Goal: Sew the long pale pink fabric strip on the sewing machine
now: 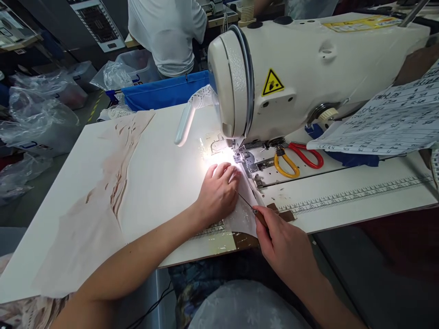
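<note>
Tabletop (164,151), one sewing machine (291,68): left fingers (224,170) on cloth (240,222), grip unclear; right fingers (270,215) clamp one awl (254,210).

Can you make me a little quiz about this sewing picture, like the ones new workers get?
1. Who holds the awl-like tool?
A) the left hand
B) the right hand
C) neither hand

2. True or false: both handles of the scissors are red.

3. Fill in: the yellow warning triangle is on the ____.

Key:
1. B
2. False; one handle is yellow, the other red.
3. sewing machine
</note>
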`<state>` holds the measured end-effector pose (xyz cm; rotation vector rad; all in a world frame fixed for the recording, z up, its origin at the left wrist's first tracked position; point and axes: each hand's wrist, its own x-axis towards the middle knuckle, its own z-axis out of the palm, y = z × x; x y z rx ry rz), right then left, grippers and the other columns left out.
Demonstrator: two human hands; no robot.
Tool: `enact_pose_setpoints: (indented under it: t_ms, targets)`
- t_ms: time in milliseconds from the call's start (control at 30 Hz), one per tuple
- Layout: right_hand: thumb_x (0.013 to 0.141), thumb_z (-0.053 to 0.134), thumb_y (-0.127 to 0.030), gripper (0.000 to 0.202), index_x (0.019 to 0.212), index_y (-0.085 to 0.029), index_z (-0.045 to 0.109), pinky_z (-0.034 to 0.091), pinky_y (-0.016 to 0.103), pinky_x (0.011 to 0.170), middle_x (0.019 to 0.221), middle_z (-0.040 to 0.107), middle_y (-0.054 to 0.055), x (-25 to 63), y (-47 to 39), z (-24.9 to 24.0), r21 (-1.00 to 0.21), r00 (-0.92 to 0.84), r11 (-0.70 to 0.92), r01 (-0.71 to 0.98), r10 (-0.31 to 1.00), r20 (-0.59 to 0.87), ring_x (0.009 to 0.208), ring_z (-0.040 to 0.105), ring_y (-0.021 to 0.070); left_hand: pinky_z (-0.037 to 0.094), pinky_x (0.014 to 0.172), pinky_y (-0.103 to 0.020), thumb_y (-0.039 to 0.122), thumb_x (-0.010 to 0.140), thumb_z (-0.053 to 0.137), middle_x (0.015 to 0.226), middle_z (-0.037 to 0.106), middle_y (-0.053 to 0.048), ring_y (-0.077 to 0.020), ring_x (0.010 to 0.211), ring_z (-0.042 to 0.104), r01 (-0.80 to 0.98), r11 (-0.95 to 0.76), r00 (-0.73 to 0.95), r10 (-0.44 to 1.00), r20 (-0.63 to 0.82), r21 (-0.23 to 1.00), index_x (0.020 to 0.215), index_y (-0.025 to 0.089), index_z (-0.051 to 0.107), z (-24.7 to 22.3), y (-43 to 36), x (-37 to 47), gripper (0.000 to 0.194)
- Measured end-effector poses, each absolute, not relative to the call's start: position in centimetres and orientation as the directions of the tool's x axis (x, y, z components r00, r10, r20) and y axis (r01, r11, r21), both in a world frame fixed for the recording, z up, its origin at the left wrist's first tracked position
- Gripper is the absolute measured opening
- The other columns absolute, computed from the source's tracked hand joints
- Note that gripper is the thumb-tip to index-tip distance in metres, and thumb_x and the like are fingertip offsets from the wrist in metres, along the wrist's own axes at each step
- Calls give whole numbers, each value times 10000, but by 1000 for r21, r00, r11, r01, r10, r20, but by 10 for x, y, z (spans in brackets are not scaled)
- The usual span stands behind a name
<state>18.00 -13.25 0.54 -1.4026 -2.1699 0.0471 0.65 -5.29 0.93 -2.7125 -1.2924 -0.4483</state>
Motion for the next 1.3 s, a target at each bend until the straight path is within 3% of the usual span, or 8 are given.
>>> enact_pose_setpoints:
  t_ms: [300,533,733,1100,1300]
  targets:
    - [949,381,-159,240,1001,-152,615,466,210,451,800,762,46,186,-137,8,-333,-288,446,831,857,427,568,696,143,422,999,-500,211,909,418,1289,597,-162,-306,1184,518,773,-634,602,730,323,-6,1212,86,591,-1,-60,12,370]
    - [930,441,-219,204,1035,-198,614,501,222,454,869,775,45,209,-141,3,-479,-162,312,821,931,328,615,721,168,415,1013,-529,222,928,396,1276,593,-179,-309,1180,522,764,-645,611,729,308,10,1198,77,593,3,-62,12,364]
    - [949,431,-287,208,989,-201,616,478,216,369,790,771,57,215,-139,3,-547,-127,274,791,948,290,553,709,179,413,1021,-528,253,948,381,1274,593,-176,-307,1186,526,764,-645,619,728,294,-12,1182,86,593,3,-65,13,357]
    - [957,429,-308,226,989,-185,616,458,196,340,785,770,61,216,-140,2,-539,-120,269,798,948,296,555,707,167,408,1048,-503,238,953,369,1283,586,-187,-297,1179,526,759,-651,624,727,285,-2,1194,54,581,4,-67,14,370]
    - [946,445,-304,236,1015,-178,631,464,190,357,827,775,70,218,-141,0,-542,-114,255,801,953,279,575,712,167,421,1045,-475,199,943,366,1265,591,-193,-286,1170,528,742,-667,651,698,296,-59,1184,34,583,2,-67,14,364]
